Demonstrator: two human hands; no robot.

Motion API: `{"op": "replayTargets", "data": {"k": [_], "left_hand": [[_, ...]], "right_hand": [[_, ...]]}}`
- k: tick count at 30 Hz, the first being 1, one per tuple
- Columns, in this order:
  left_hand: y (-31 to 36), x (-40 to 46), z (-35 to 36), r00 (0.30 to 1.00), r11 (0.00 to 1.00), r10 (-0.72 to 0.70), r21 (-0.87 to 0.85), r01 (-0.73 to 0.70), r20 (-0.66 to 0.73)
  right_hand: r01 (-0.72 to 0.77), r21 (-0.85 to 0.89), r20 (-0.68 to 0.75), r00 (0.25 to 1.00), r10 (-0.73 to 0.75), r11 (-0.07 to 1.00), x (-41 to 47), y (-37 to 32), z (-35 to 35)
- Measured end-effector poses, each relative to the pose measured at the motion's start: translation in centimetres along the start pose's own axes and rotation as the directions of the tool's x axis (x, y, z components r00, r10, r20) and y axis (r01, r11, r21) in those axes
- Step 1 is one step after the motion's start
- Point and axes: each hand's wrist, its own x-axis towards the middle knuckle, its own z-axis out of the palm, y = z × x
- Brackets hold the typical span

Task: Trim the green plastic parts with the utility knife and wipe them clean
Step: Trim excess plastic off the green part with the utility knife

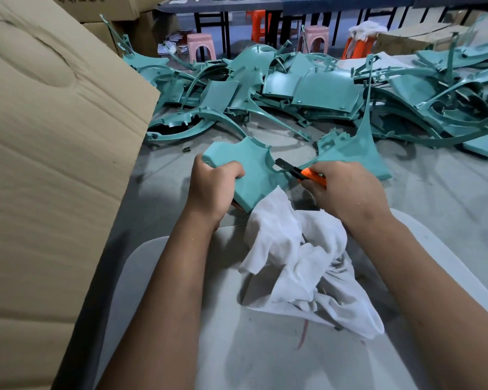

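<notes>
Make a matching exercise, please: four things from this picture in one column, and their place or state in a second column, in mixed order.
1. utility knife
2. white cloth
3. green part
4. cardboard box

A. gripped by the left hand
B. standing at the left edge
C. held in the right hand
D. lying crumpled between the forearms

Pairs: 1-C, 2-D, 3-A, 4-B
</notes>
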Motion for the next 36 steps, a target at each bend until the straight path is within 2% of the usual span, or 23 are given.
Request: {"op": "replayTargets", "data": {"k": [3,6,9,12,15,18,24,31,36], "left_hand": [[0.0,0.1,0.0,0.999,0.997,-0.046,-0.064,0.046,-0.001],[0.0,0.1,0.0,0.994,0.989,-0.108,-0.1,0.106,-0.01],[0.1,0.3,-0.4,0.988,0.979,-0.153,-0.138,0.147,-0.032],[0.1,0.6,-0.9,0.989,0.98,-0.142,-0.148,0.133,-0.05],[0.0,0.7,-1.4,0.99,0.981,-0.132,-0.148,0.122,-0.057],[0.1,0.9,-1.8,0.992,0.985,-0.124,-0.129,0.118,-0.037],[0.2,1.1,-2.4,0.994,0.991,-0.107,-0.088,0.104,-0.035],[0.9,0.6,-2.6,0.997,0.992,-0.08,-0.095,0.078,-0.015],[1.4,0.3,-2.5,1.0,0.997,-0.027,-0.078,0.028,0.01]], "right_hand": [[-0.069,0.072,0.024,0.997,0.067,0.995,0.1,0.0,0.2],[-0.074,0.121,0.021,0.997,0.072,0.99,0.1,0.1,0.2],[-0.072,0.118,-0.036,0.996,0.077,0.99,0.1,0.2,0.4],[-0.131,0.071,-0.145,0.98,0.14,0.989,0.4,1.0,0.3],[-0.157,0.036,-0.192,0.968,0.161,0.987,0.6,2.3,0.1],[-0.192,0.1,-0.22,0.953,0.21,0.976,0.6,3.1,-0.3],[-0.143,0.136,-0.335,0.925,0.181,0.98,0.9,3.7,-0.2],[-0.147,0.117,-0.353,0.918,0.179,0.982,1.0,3.6,0.1],[-0.171,0.115,-0.236,0.952,0.194,0.979,1.3,3.7,0.2]]}}
